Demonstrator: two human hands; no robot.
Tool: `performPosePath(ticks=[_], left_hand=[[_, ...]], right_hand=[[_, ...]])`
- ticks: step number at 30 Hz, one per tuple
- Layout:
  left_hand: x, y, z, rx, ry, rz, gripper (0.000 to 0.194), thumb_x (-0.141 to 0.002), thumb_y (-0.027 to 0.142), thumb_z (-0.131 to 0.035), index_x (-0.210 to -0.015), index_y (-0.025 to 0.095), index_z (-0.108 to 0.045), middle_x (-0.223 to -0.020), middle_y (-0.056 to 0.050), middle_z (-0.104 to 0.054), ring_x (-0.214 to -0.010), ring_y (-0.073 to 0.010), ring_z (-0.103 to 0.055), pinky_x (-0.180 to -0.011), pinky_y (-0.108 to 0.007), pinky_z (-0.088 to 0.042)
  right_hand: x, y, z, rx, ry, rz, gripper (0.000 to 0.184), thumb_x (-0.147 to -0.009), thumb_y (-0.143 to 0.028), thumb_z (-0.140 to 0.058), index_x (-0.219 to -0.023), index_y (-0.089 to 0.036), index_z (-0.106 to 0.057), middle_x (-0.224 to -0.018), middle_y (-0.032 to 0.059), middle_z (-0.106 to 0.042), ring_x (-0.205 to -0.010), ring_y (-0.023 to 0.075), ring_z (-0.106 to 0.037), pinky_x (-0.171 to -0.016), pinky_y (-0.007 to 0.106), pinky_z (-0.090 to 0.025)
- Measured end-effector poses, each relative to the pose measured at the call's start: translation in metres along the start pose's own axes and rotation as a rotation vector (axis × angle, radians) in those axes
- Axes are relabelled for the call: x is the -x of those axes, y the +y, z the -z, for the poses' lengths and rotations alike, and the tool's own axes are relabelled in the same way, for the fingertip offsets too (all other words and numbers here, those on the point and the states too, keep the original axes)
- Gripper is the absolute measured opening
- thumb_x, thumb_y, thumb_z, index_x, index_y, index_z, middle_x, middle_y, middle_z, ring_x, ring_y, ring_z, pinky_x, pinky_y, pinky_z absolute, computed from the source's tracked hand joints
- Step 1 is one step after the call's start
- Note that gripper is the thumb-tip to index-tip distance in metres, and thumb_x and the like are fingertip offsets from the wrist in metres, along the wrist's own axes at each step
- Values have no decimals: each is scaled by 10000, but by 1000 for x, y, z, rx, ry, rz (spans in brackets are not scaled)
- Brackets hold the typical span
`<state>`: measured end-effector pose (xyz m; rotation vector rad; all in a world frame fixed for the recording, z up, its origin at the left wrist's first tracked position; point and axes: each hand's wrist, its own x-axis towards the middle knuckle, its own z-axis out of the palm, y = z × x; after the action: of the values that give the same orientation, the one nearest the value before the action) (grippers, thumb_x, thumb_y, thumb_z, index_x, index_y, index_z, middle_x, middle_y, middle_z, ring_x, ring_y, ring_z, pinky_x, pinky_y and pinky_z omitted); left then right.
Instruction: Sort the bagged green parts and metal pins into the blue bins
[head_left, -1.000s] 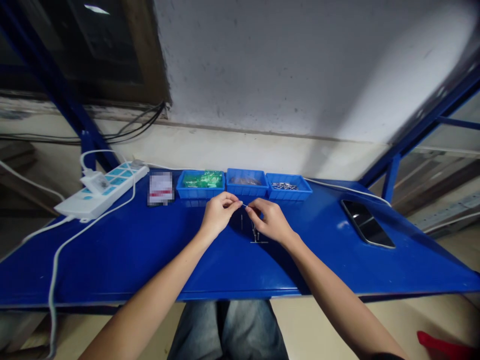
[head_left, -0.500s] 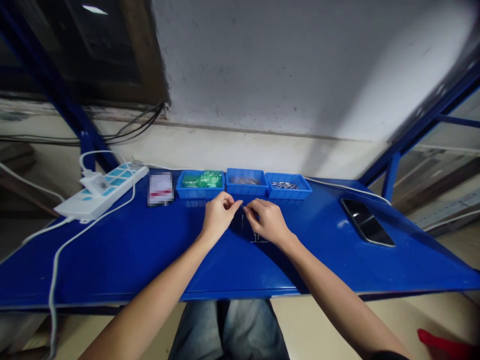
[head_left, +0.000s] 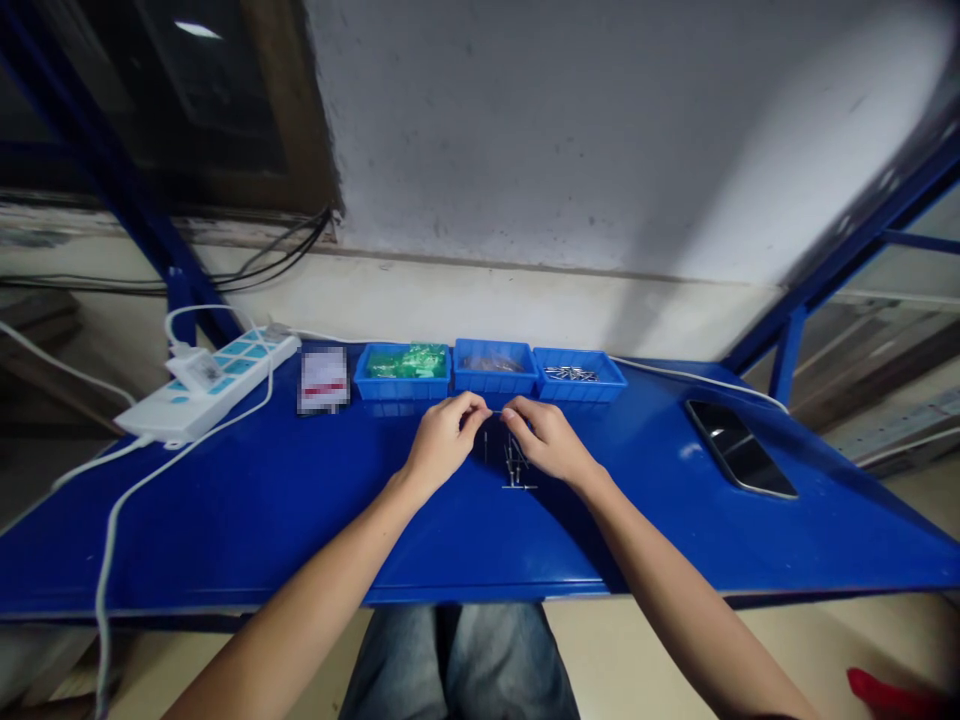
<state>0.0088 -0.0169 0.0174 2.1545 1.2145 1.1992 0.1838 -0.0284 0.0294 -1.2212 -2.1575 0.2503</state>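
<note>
My left hand (head_left: 442,440) and my right hand (head_left: 551,440) meet over the middle of the blue table (head_left: 262,510), both pinched on a thin metal pin (head_left: 498,411) held level between the fingertips. Below the hands several small metal pins (head_left: 514,468) lie on the table. Just behind the hands stand three blue trays in a row: the left tray (head_left: 401,386) holds green parts, the middle tray (head_left: 495,379) brownish parts, and the right tray (head_left: 579,387) silver metal pieces.
A white power strip (head_left: 206,388) with a plugged charger and white cable lies at the back left. A small white and red packet (head_left: 324,379) sits beside the trays. A dark phone (head_left: 741,448) lies on the right. A wall rises behind the table.
Both hands have drawn a little closer together on the pin. The view has shifted slightly; nothing else has moved.
</note>
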Motion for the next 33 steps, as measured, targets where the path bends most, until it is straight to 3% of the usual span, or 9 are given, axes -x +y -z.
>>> performPosePath(ticks=[3,7,12,19,24,29,33], left_hand=[[-1,-2,0,-13,27,56,117,-840,259,-518,-805,212,-619,-779,0,-682,-716,-144,-617,-660,-243,-434],[-2,-5,1,-24,61,144,96,-813,241,-551,-788,206,-636,-734,-2,-692,-685,-145,-635,-650,-238,-442],[-1,-7,1,-48,35,106,112,-822,218,-530,-776,207,-632,-734,4,-696,-683,-140,-638,-645,-231,-443],[1,-4,2,-74,-4,34,128,-850,212,-500,-801,202,-618,-742,12,-691,-682,-132,-636,-608,-218,-427],[1,0,5,-151,21,-53,154,-878,222,-465,-849,213,-615,-825,1,-692,-749,-145,-630,-670,-240,-434],[-2,0,11,-221,-23,-121,157,-872,211,-469,-854,216,-626,-813,-3,-685,-756,-152,-612,-695,-255,-429],[-1,3,12,-224,-11,-94,176,-872,250,-464,-795,198,-613,-763,-9,-666,-700,-143,-593,-627,-239,-406]], right_hand=[[1,-4,-4,137,16,-8,194,-925,-289,-388,-900,-191,-553,-712,25,-614,-619,143,-557,-582,233,-342],[1,-9,-11,295,11,-8,216,-925,-284,-392,-962,-178,-577,-757,55,-663,-663,167,-604,-590,241,-336],[1,-10,-15,396,32,-35,239,-923,-279,-387,-971,-176,-598,-758,63,-690,-678,186,-632,-608,258,-337],[1,-13,-9,414,21,-61,228,-917,-268,-377,-952,-185,-587,-743,54,-693,-657,183,-634,-576,258,-304],[1,-16,-7,442,-2,-117,219,-909,-273,-374,-872,-197,-576,-697,43,-680,-605,179,-623,-527,263,-243],[0,-18,-9,360,-15,-165,258,-913,-292,-362,-774,-198,-557,-627,30,-651,-556,164,-597,-507,259,-218],[-1,-12,-7,187,28,-242,363,-943,-334,-300,-737,-195,-565,-599,23,-619,-551,147,-575,-517,242,-261]])
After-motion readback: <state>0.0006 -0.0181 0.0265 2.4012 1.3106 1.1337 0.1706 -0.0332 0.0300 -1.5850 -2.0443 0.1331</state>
